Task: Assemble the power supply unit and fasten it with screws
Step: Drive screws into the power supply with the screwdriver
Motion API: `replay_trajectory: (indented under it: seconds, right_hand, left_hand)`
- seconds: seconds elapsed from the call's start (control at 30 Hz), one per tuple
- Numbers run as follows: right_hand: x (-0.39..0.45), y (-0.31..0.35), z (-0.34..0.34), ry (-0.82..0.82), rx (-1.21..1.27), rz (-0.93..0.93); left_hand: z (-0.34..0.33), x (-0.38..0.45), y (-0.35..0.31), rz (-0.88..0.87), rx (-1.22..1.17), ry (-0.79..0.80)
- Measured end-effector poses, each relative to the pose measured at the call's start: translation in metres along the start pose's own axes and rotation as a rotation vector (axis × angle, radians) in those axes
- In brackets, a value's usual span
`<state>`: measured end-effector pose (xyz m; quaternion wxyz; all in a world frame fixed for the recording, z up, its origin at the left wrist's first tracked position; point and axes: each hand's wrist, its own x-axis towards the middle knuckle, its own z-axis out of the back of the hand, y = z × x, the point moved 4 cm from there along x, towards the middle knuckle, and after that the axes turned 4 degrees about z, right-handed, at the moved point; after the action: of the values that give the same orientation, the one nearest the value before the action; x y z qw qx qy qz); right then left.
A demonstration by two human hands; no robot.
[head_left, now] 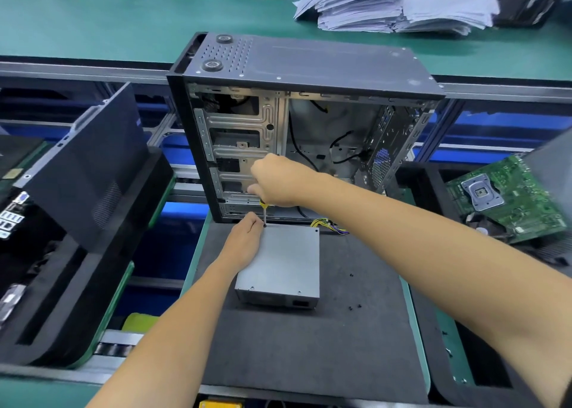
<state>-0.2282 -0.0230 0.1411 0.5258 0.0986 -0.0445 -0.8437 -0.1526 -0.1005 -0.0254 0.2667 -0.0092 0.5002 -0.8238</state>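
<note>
Forearms reach over the black mat point(309, 345) to the power supply point(284, 262) lying flat there. Left hand point(244, 237) pinches a screw point(265, 225) at its far-left corner; right hand point(278, 181) grips the screwdriver point(263, 211) upright on it. Open computer case point(303, 122) stands just behind.

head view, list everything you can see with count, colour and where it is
power supply unit: 1, grey, on black mat
screwdriver: 1, yellow handle, tip at unit's far left corner
loose screws: a few, black, on mat right of unit
computer case: 1, black and silver, open, behind unit
motherboard: 1, green, right
side panel: 1, black, left
paper stacks: 2, white, far bench
left hand: 1, on unit by the tip
right hand: 1, grip on screwdriver
</note>
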Motion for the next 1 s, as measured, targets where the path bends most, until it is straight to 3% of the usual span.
replay_trajectory:
  seconds: [0.57, 0.63, 0.77, 0.87, 0.93, 1.0]
  right_hand:
    - [-0.025, -0.024, 0.013, -0.128, 0.122, -0.087]
    - [-0.033, -0.031, 0.014, -0.125, 0.141, -0.1]
    - [-0.054, -0.046, 0.012, -0.076, 0.148, -0.114]
    - [-0.071, -0.056, 0.007, 0.003, 0.121, -0.122]
    - [-0.084, -0.065, 0.001, 0.054, 0.093, -0.136]
    - [-0.101, -0.078, -0.006, 0.064, 0.101, -0.16]
  left_hand:
    - [-0.001, 0.002, 0.0, 0.005, -0.008, -0.015]
    - [0.002, -0.002, -0.007, -0.066, 0.134, -0.072]
    - [-0.006, -0.019, -0.055, -0.438, 0.552, -0.297]
    - [-0.051, -0.033, -0.101, -0.674, 0.662, -0.061]
    - [-0.083, -0.039, -0.115, -0.677, 0.676, 0.142]
    - [-0.107, -0.04, -0.117, -0.64, 0.686, 0.234]
